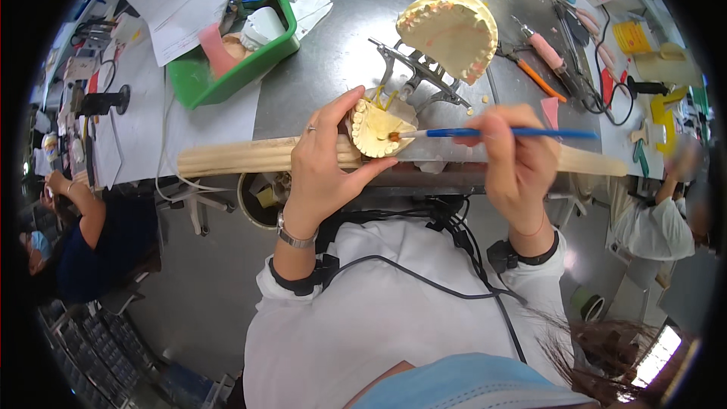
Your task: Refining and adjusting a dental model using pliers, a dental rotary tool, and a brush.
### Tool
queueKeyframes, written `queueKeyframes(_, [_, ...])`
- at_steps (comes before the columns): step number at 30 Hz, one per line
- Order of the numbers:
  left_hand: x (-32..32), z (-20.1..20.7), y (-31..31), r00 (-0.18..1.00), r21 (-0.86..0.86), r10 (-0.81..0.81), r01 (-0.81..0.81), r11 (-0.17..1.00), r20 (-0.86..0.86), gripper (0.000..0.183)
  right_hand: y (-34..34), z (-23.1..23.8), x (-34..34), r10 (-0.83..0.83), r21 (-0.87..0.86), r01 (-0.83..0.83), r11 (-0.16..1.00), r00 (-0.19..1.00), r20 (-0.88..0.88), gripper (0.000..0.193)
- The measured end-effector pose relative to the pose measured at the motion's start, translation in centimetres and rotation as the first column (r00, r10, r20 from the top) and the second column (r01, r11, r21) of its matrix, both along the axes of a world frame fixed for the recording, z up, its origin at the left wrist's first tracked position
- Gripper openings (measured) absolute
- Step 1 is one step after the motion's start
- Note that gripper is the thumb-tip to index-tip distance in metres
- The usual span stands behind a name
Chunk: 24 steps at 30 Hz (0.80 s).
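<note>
My left hand grips a cream plaster dental model by its sides, with the row of teeth facing left. In my right hand is a thin blue-handled brush, pinched between thumb and fingers. Its brown bristle tip meets the inner surface of the model. Just beyond the model lies a grey metal dental articulator. A larger plaster dental model, with teeth along its rim and pink marks, rests behind it on the metal bench top.
A green bin with plaster pieces and pink sheet stands at left beside papers. At right lie orange-handled pliers, a pink-handled tool and cables. A wooden rail runs along the front edge. Other people sit at both sides.
</note>
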<state>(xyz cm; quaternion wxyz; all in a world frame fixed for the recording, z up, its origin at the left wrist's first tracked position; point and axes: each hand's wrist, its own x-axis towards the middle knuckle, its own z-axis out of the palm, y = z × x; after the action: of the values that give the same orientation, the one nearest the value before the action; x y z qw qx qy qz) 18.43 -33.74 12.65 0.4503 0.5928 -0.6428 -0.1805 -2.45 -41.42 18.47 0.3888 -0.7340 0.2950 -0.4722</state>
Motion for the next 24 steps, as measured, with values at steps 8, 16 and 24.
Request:
queueKeyframes(8, [0.2, -0.4, -0.1, 0.997, -0.06, -0.007, 0.012, 0.998, 0.077, 0.08, 1.1, 0.6, 0.4, 0.05, -0.166, -0.077, 0.983, 0.985, -0.166, 0.004])
queueKeyframes(16, [0.3, -0.4, -0.3, 0.997, -0.054, 0.006, -0.002, 0.999, 0.071, 0.079, 3.1, -1.0, -0.4, -0.001, -0.252, -0.014, 0.968, 0.998, -0.059, 0.003])
queueKeyframes(24, [0.2, -0.2, -0.2, 0.995, -0.055, -0.002, 0.007, 0.998, 0.095, 0.082, 3.9, -1.3, -0.9, 0.02, -0.375, -0.068, 0.925, 0.991, -0.132, 0.007])
